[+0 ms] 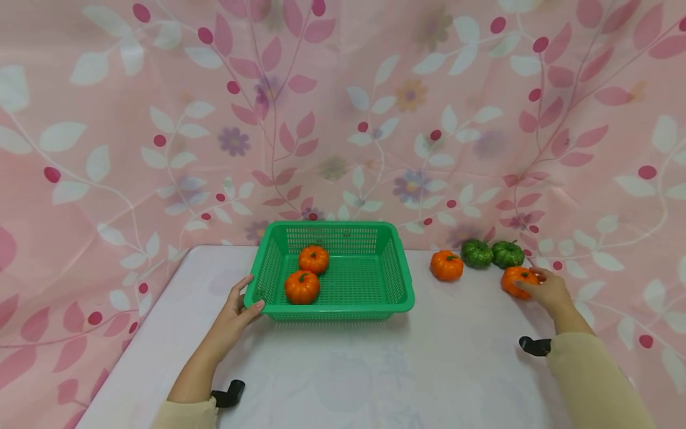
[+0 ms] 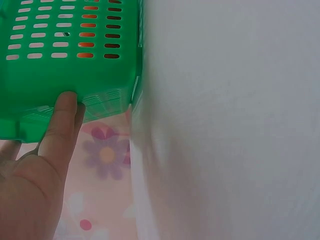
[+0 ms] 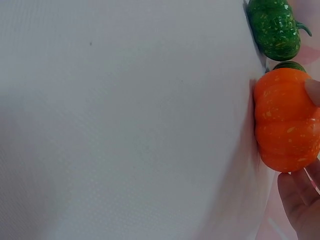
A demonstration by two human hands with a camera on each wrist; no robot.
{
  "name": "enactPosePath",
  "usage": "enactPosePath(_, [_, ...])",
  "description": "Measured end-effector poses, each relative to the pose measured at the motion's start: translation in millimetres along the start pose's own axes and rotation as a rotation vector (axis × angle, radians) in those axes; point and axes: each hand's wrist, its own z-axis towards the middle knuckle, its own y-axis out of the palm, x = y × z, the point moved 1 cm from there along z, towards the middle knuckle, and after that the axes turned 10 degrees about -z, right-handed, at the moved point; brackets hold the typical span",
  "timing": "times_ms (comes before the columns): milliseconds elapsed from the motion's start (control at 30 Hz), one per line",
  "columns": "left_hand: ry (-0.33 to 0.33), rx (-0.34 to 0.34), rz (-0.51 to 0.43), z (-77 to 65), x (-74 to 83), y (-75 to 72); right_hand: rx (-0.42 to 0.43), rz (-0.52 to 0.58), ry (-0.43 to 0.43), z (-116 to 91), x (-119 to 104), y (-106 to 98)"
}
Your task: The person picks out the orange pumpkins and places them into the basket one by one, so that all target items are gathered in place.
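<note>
Orange pumpkin (image 3: 282, 120) is over on the right side of the white table (image 1: 375, 375), and you've got your right hand (image 1: 551, 294)'s fingers and thumb wrapped around it, right near two green pumpkins (image 1: 476, 254). Your left hand (image 1: 234, 316) is gripping the left end of the green basket (image 1: 356, 283), with two more orange pumpkins sitting inside (image 1: 302, 288).

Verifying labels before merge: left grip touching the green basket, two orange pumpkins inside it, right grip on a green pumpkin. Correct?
One error: the right grip is on an orange pumpkin, not a green one; the right wrist view shows it. The rest stands: left grip touching the green basket, two orange pumpkins inside it.
</note>
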Motion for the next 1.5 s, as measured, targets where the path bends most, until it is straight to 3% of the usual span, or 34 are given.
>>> enactPosePath(367, [-0.005,0.0,0.001,0.1,-1.5,1.6,-0.018,0.042,0.009,-3,2,1])
enactPosePath(833, [-0.003,0.0,-0.007,-0.1,-1.1,1.2,-0.049,0.011,-0.054,-4,1,4])
enactPosePath(1233, [-0.016,0.002,0.004,0.5,-1.9,-0.8,-0.012,0.0,-0.138,-14,-10,3])
enactPosePath(1500, [-0.015,0.007,-0.003,-0.2,0.6,0.5,0.003,-0.019,-0.13,-23,-13,0])
